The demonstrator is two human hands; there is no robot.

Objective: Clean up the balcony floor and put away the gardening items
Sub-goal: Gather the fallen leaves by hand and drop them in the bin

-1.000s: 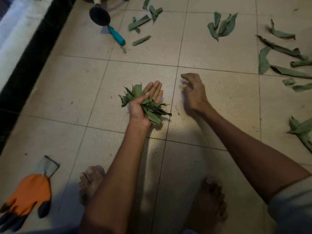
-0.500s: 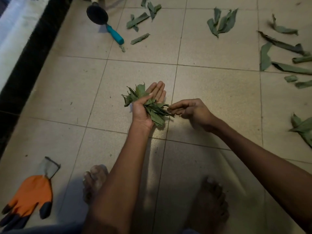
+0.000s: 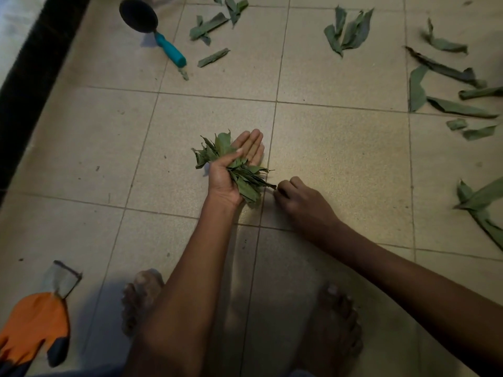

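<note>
A leaf bunch (image 3: pixel 236 170) is clamped under the thumb of the left hand (image 3: pixel 231 170), palm up, fingers straight. The right hand (image 3: pixel 302 202) is curled together beside the bunch's tip, low over the floor (image 3: pixel 340 164). Loose leaves (image 3: pixel 446 85) are scattered at the floor's far right.

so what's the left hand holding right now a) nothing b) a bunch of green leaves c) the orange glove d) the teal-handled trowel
b: the left hand lies palm up with its thumb pinning a bunch of green leaves, while the orange glove and the teal-handled trowel both lie on the tiled floor, away from both hands.
</note>
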